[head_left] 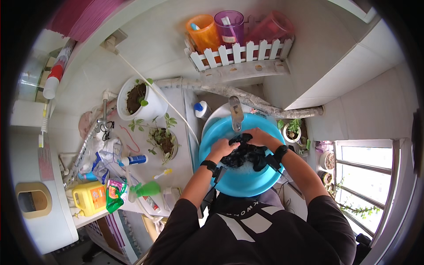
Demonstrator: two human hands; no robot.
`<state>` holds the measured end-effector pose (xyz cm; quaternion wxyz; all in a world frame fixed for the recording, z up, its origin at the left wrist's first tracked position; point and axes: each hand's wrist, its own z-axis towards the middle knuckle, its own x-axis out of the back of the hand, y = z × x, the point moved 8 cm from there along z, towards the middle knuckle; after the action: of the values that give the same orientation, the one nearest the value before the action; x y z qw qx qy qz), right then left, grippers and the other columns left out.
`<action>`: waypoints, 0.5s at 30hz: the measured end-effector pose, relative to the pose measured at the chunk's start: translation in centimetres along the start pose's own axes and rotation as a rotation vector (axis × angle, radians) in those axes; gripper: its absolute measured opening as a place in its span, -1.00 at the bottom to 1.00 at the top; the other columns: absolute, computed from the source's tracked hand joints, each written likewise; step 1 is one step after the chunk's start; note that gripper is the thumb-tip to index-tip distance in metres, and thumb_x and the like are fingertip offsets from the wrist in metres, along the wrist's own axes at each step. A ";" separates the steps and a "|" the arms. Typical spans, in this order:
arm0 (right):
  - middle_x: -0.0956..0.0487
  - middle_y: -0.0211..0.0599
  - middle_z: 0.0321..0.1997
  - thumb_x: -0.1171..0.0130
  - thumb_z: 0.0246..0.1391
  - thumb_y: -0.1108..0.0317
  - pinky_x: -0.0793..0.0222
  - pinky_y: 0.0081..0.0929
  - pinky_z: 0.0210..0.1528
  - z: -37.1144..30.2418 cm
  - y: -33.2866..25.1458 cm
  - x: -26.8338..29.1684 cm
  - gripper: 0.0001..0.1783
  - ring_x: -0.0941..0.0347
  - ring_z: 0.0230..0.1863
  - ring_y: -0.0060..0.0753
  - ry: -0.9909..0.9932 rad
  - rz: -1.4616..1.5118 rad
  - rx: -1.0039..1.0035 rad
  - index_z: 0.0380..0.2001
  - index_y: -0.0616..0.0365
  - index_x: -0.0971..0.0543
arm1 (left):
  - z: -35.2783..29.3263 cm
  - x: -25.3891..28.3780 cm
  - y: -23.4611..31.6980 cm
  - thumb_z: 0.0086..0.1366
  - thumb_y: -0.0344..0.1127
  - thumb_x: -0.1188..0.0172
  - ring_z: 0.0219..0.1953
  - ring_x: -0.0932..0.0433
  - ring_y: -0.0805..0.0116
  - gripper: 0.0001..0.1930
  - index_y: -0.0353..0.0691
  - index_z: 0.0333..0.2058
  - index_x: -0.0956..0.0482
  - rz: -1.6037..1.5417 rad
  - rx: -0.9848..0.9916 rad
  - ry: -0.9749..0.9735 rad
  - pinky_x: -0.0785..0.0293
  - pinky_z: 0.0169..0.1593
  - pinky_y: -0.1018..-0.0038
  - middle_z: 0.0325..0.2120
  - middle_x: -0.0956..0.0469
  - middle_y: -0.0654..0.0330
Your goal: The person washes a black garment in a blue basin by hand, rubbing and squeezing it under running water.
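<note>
A bright blue basin [212, 172] stands under the metal faucet [236, 114]. Inside it, a dark wet cloth [244, 154] lies bunched in cloudy, sudsy water. My left hand [224, 149] is closed on the cloth's upper left edge, fingers curled into it. At the cloth's top right, just below the faucet, my right hand [260, 138] also grips it, its fingertips partly hidden in the folds. Black bands with small devices circle both wrists. The exact kind of garment cannot be made out.
Left of the basin, the counter [145, 172] carries a white plant pot [154, 104], a smaller potted plant [167, 143], a blue-and-white tube [134, 160], a green bottle [148, 189] and a yellow jug [89, 197]. Cups [229, 27] stand in a white fence-like rack above. A barred window is at right.
</note>
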<state>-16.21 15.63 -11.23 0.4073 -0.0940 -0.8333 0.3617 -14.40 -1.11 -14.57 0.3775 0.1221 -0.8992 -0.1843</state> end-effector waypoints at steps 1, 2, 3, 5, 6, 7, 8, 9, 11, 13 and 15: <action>-0.49 0.02 0.15 -0.33 -0.18 0.27 -0.35 -0.10 0.17 -0.5 -0.9 -0.2 -0.23 -0.42 0.13 0.13 -0.101 -0.085 -0.037 0.20 0.04 -0.39 | -0.3 -0.2 0.2 0.11 0.39 -0.12 0.01 -0.50 -0.13 -0.25 -0.26 -0.09 -0.59 0.100 -0.011 -0.006 -0.44 0.05 0.13 0.02 -0.47 -0.14; -0.49 0.02 0.15 -0.33 -0.18 0.27 -0.35 -0.10 0.17 -0.7 -1.0 -1.1 -0.23 -0.42 0.13 0.13 -0.106 -0.085 -0.034 0.20 0.04 -0.39 | -0.6 -0.4 0.4 0.13 0.34 -0.15 0.08 -0.45 -0.17 -0.24 -0.23 0.05 -0.52 0.200 -0.022 -0.013 -0.42 0.08 0.12 0.18 -0.35 -0.13; -0.36 0.01 0.26 -0.30 -0.17 0.27 -0.33 -0.08 0.19 -1.1 -1.5 -2.3 -0.15 -0.35 0.19 0.15 -0.074 -0.218 0.011 0.28 -0.02 -0.26 | -1.1 -0.6 0.4 0.13 0.34 -0.15 0.08 -0.45 -0.17 -0.24 -0.23 0.05 -0.52 0.197 -0.016 -0.012 -0.42 0.08 0.12 0.18 -0.35 -0.13; 0.06 0.04 0.49 -0.38 -0.21 0.13 -0.18 0.05 0.29 -2.5 -1.3 -5.1 0.20 -0.11 0.38 0.24 -0.153 -0.504 0.010 0.44 -0.04 0.11 | -3.0 -0.8 3.8 0.14 0.23 -0.23 0.25 -0.23 -0.23 -0.05 -0.15 0.35 -0.06 0.256 -0.202 0.039 -0.36 0.17 0.00 0.40 0.06 0.00; 0.11 0.11 0.50 -0.47 -0.31 -0.03 -0.05 0.13 0.35 -2.8 -1.4 -6.2 0.33 -0.04 0.41 0.26 -0.164 -0.567 0.008 0.44 -0.04 0.14 | -3.0 -2.6 3.6 0.10 0.15 -0.32 0.32 -0.08 -0.33 0.12 0.05 0.41 0.30 0.399 -0.165 -0.105 -0.28 0.22 -0.13 0.44 0.33 0.15; 0.05 0.07 0.49 -0.49 -0.34 -0.07 -0.01 0.15 0.36 -3.0 -1.5 -6.7 0.35 -0.04 0.42 0.25 -0.184 -0.618 0.002 0.44 -0.04 0.11 | -3.4 -3.2 3.8 0.08 0.16 -0.33 0.33 -0.07 -0.31 0.11 0.05 0.41 0.26 0.493 -0.113 -0.159 -0.28 0.22 -0.12 0.44 0.31 0.16; -0.01 0.04 0.48 -0.51 -0.38 -0.12 0.02 0.18 0.36 -3.1 -1.6 -7.0 0.36 -0.04 0.42 0.23 -0.202 -0.669 -0.006 0.43 -0.03 0.07 | -3.9 -3.6 4.0 0.07 0.17 -0.33 0.34 -0.06 -0.28 0.11 0.05 0.41 0.22 0.587 -0.063 -0.213 -0.28 0.22 -0.10 0.45 0.29 0.16; -0.01 0.04 0.48 -0.51 -0.38 -0.12 0.02 0.18 0.36 -2.7 -1.7 -7.1 0.36 -0.04 0.42 0.23 -0.208 -0.664 -0.009 0.43 -0.03 0.07 | -3.4 -4.1 3.8 0.07 0.17 -0.33 0.34 -0.06 -0.28 0.11 0.05 0.41 0.22 0.586 -0.065 -0.221 -0.28 0.22 -0.10 0.45 0.29 0.16; -0.19 -0.07 0.43 -0.47 -0.25 -0.07 0.07 0.10 0.40 -2.1 -0.3 -8.0 0.14 -0.05 0.43 0.11 -0.394 -0.602 -0.103 0.39 -0.01 -0.14 | -1.4 -5.3 2.7 0.15 0.10 -0.26 0.31 -0.17 -0.19 -0.05 0.06 0.40 0.07 0.666 -0.043 -0.243 -0.29 0.20 -0.12 0.41 0.02 0.15; -0.32 -0.11 0.32 -0.41 -0.18 -0.01 -0.03 0.05 0.37 1.1 7.1 -12.7 -0.03 -0.16 0.37 0.03 -0.316 -0.623 -0.064 0.31 0.01 -0.27 | 1.7 -6.9 3.0 0.20 0.03 -0.22 0.28 -0.25 -0.12 -0.18 0.02 0.36 -0.07 0.693 -0.060 -0.385 -0.32 0.18 -0.09 0.35 -0.12 0.11; -0.57 -0.16 0.08 -0.15 0.03 0.16 -0.34 -0.07 0.19 1.8 1.3 -11.0 -0.54 -0.47 0.13 -0.06 -0.494 -0.607 -0.078 0.01 0.06 -0.59 | 2.3 -8.0 -2.2 0.26 -0.21 -0.08 0.10 -0.49 0.00 -0.51 -0.10 0.18 -0.40 0.678 -0.049 -0.355 -0.44 0.07 -0.01 0.12 -0.46 0.04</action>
<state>-10.59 10.72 -19.58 0.2791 0.2312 -0.9093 0.2046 -10.41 0.31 -22.13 0.2584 -0.2248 -0.9353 -0.0886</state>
